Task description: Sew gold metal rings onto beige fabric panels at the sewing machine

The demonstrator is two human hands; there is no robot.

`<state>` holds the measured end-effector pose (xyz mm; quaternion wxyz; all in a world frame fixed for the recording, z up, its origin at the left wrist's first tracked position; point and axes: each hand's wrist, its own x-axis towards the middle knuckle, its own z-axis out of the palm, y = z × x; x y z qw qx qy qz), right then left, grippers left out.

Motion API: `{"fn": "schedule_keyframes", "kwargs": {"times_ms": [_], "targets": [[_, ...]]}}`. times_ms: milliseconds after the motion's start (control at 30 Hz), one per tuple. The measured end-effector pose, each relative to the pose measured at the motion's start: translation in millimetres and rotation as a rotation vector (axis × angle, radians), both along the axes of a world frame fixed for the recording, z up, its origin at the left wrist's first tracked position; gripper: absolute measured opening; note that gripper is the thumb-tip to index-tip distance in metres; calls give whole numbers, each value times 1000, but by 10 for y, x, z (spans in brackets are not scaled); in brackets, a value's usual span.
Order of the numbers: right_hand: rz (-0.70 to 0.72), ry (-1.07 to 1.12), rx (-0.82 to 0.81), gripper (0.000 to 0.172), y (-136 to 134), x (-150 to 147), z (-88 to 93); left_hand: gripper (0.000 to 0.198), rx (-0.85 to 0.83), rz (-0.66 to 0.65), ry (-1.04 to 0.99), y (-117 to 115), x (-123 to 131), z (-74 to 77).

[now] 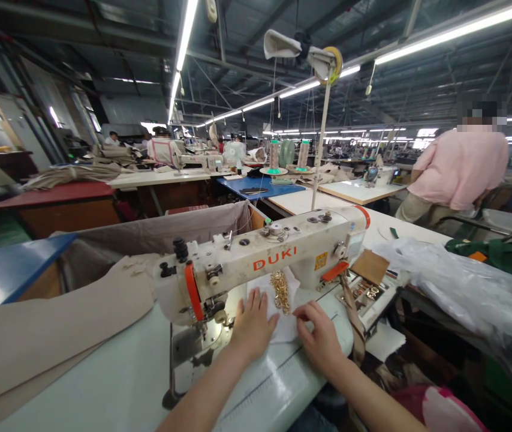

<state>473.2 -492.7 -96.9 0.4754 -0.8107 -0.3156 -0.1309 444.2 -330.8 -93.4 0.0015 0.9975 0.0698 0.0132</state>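
Small gold metal pieces lie in a heap on a white sheet under the arm of a white sewing machine. Spread flat on the sheet's left part, my left hand has its fingers apart, just left of the heap. My right hand is at the sheet's right edge, thumb and forefinger bent together near the heap's lower end. What its fingertips hold, if anything, is too small to make out.
Beige fabric covers the table's left side. A tray of metal parts and clear plastic wrap lie on the right. A thread stand rises behind the machine. A person in pink stands at the back right.
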Motion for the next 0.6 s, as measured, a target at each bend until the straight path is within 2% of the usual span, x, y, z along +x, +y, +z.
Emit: {"fn": "schedule_keyframes", "kwargs": {"times_ms": [133, 267, 467, 600], "targets": [[-137, 128, 36, 14, -177, 60, -122, 59, -17, -1, 18, 17, 53, 16], [-154, 132, -47, 17, -212, 69, -150, 58, -15, 2, -4, 25, 106, 9], [-133, 47, -165, 22, -282, 116, -63, 56, -16, -8, -58, -2, -7, 36], [-201, -46, -403, 25, -444, 361, 44, 53, -56, -30, -121, -30, -199, 49]]}}
